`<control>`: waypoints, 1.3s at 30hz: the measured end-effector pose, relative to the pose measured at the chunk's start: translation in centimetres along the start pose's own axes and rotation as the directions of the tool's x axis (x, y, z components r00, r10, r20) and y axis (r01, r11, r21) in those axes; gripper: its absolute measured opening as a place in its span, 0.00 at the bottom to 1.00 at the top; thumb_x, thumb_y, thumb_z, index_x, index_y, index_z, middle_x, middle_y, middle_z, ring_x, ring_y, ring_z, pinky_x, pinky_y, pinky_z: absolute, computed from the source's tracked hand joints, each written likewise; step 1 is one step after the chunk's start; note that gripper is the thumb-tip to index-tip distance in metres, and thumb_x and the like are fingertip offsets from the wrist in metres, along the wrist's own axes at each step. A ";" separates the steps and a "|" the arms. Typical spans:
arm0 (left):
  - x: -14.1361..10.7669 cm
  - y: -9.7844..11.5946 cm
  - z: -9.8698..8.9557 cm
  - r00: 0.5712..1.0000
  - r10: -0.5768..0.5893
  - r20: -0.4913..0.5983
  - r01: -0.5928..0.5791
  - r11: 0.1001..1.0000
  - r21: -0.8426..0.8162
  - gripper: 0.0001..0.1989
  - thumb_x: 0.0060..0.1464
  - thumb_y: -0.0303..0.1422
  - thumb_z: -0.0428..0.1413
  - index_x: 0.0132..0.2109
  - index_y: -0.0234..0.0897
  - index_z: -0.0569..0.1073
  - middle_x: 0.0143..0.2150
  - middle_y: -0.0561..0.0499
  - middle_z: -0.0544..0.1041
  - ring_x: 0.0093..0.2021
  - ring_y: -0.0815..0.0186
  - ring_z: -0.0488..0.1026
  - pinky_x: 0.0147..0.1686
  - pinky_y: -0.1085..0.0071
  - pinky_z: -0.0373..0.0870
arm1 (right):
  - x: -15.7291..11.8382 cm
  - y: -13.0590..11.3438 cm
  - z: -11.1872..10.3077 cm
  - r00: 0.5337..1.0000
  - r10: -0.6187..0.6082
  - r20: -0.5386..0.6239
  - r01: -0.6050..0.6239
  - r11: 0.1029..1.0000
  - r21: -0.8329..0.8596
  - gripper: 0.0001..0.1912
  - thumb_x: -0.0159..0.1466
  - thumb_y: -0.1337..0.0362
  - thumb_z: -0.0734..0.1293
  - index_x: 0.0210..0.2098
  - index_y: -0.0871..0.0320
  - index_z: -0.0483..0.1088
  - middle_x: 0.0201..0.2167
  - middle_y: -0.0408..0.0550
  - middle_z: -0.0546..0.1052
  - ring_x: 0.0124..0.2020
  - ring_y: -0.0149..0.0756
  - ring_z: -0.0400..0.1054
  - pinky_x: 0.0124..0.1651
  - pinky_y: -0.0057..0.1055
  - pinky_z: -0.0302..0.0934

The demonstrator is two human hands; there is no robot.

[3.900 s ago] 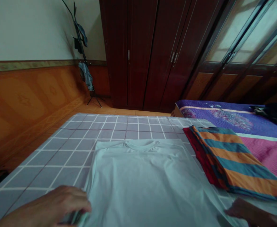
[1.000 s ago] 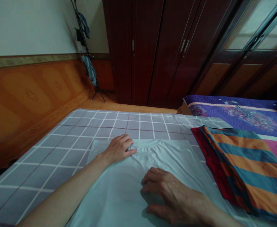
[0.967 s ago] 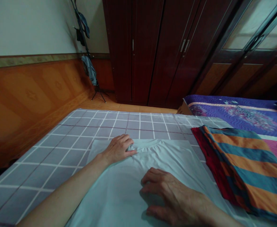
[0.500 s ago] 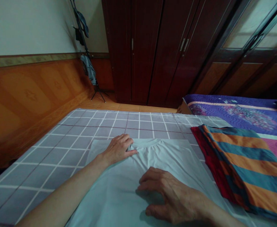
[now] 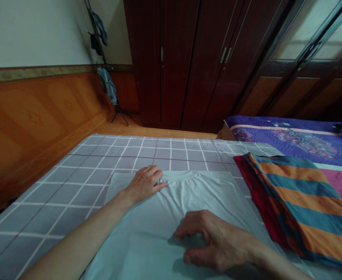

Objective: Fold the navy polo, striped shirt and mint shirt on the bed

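Observation:
A pale, light-blue or white shirt [image 5: 147, 229] lies spread over the checked bedding, its gathered neckline at the far side. My left hand [image 5: 147, 182] rests on the shirt beside the left part of that neckline, thumb apart from the fingers; its fingertips are partly hidden. Nearer to me, my right hand [image 5: 208, 239] is low over the middle of the shirt with curved fingers and the thumb spread away, casting a shadow on the cloth. Nothing shows between its fingers. The shirt's near end runs out of view.
Folded orange-and-teal striped cloth [image 5: 307, 194] with red cloth [image 5: 258, 202] lies right of the shirt. Grey checked bedding [image 5: 72, 186] is underneath. Beyond are a purple patterned bed [image 5: 290, 136], a dark red wardrobe [image 5: 182, 70] and a coat stand [image 5: 101, 50].
My right hand has shifted slightly towards me and to the right, its fingers more curved. My left hand stays at the neckline. The view has turned slightly.

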State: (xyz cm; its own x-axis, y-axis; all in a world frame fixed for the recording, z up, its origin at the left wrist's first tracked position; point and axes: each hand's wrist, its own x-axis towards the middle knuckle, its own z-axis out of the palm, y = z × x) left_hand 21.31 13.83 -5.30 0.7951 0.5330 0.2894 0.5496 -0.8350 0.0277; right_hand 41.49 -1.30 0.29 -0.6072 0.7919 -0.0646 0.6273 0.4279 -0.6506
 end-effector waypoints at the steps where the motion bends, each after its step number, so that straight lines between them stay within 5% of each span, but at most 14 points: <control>1: 0.0 0.0 0.0 1.000 -0.008 -0.003 0.008 1.000 0.003 0.12 0.59 0.42 0.54 0.40 0.37 0.70 0.38 0.49 0.71 0.41 0.60 0.69 0.41 0.66 0.65 | 0.0 0.5 -0.2 0.997 0.026 -0.077 -0.028 0.999 -0.027 0.16 0.59 0.59 0.68 0.47 0.54 0.73 0.40 0.46 0.77 0.40 0.34 0.71 0.43 0.28 0.64; 5: -0.1 -0.4 0.6 0.999 -0.027 -0.043 0.026 1.000 -0.012 0.11 0.59 0.40 0.55 0.42 0.37 0.70 0.38 0.49 0.72 0.42 0.61 0.69 0.41 0.66 0.66 | 0.2 4.3 -0.9 0.921 0.054 -0.386 -0.166 0.950 -0.263 0.13 0.63 0.63 0.62 0.46 0.55 0.72 0.44 0.50 0.76 0.47 0.39 0.68 0.50 0.36 0.63; 12: -0.4 -1.2 1.7 0.993 -0.029 -0.111 0.030 1.000 0.004 0.06 0.60 0.33 0.54 0.44 0.38 0.70 0.39 0.50 0.73 0.41 0.63 0.71 0.41 0.68 0.66 | 0.1 9.0 -0.9 0.828 0.086 -0.554 -0.323 0.881 -0.346 0.13 0.63 0.66 0.60 0.44 0.54 0.73 0.48 0.49 0.75 0.48 0.38 0.68 0.51 0.36 0.63; 21: 0.0 -1.2 1.1 0.995 0.010 -0.103 0.006 0.988 0.151 0.06 0.61 0.30 0.51 0.37 0.38 0.72 0.33 0.50 0.72 0.37 0.63 0.70 0.38 0.67 0.64 | 0.1 8.8 -0.4 0.835 0.034 -0.550 -0.318 0.846 -0.429 0.14 0.63 0.62 0.62 0.46 0.56 0.72 0.50 0.54 0.72 0.50 0.43 0.65 0.52 0.42 0.62; 25: -0.1 -0.3 0.6 0.989 0.058 -0.138 -0.051 0.997 0.054 0.08 0.62 0.32 0.49 0.41 0.37 0.72 0.35 0.49 0.73 0.37 0.63 0.70 0.38 0.67 0.65 | 0.0 9.0 -0.3 0.851 0.034 -0.524 -0.305 0.844 -0.441 0.18 0.62 0.57 0.64 0.49 0.57 0.70 0.53 0.56 0.70 0.54 0.45 0.62 0.54 0.45 0.60; 29: -0.1 0.5 -0.1 0.983 0.183 -0.025 -0.185 0.979 -0.082 0.11 0.61 0.39 0.51 0.44 0.38 0.72 0.40 0.48 0.73 0.41 0.62 0.69 0.42 0.66 0.65 | 0.0 9.0 -0.2 0.864 0.053 -0.501 -0.316 0.832 -0.455 0.20 0.63 0.55 0.63 0.50 0.60 0.69 0.53 0.58 0.68 0.55 0.46 0.60 0.56 0.45 0.58; 35: 0.0 1.1 -0.7 0.986 0.158 0.057 -0.148 0.978 -0.148 0.16 0.62 0.43 0.49 0.50 0.38 0.71 0.47 0.46 0.73 0.48 0.60 0.68 0.48 0.63 0.64 | 0.1 9.2 -0.1 0.860 0.053 -0.508 -0.320 0.831 -0.455 0.18 0.64 0.57 0.61 0.50 0.59 0.69 0.53 0.58 0.68 0.54 0.45 0.61 0.55 0.45 0.58; 39: -0.4 1.5 -0.1 0.954 0.244 0.177 -0.211 0.959 -0.188 0.31 0.60 0.52 0.45 0.65 0.42 0.56 0.65 0.44 0.59 0.65 0.57 0.54 0.62 0.58 0.50 | 0.1 9.1 -0.2 0.855 0.053 -0.516 -0.325 0.831 -0.452 0.18 0.65 0.58 0.62 0.49 0.60 0.70 0.52 0.58 0.68 0.54 0.45 0.61 0.55 0.43 0.58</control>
State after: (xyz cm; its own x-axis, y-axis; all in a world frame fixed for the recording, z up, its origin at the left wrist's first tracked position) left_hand 21.80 12.32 -5.31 0.9376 0.3289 0.1132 0.3119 -0.9390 0.1451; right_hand 47.21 2.78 -5.45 -0.2340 0.9244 0.3012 0.9388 0.2954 -0.1772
